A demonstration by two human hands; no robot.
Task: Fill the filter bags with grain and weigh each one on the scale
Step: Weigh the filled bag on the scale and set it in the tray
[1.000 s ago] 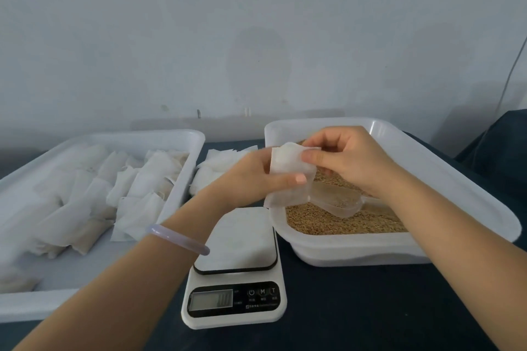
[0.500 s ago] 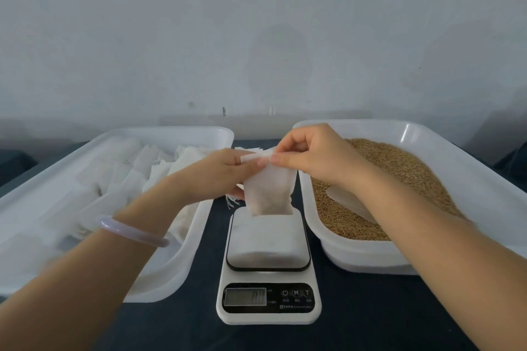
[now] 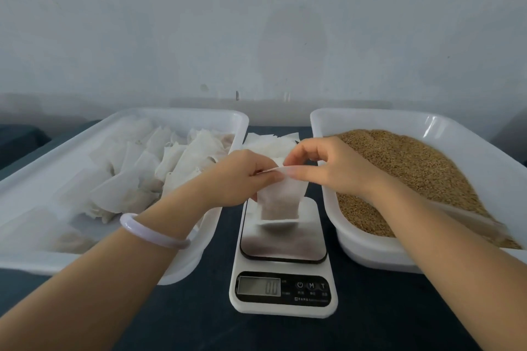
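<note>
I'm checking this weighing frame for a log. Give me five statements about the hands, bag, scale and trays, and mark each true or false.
1. The left hand and the right hand both pinch the top edge of one filter bag above the scale. True.
2. The display shows a reading well above zero. False: it reads 0.0.
3. The grain fills the left tray. False: it lies in the right tray; the left tray holds other bags.
4. A bracelet sits on the left wrist. True.
5. The right hand grips the scoop. False: the scoop lies on the grain by the right forearm.
</note>
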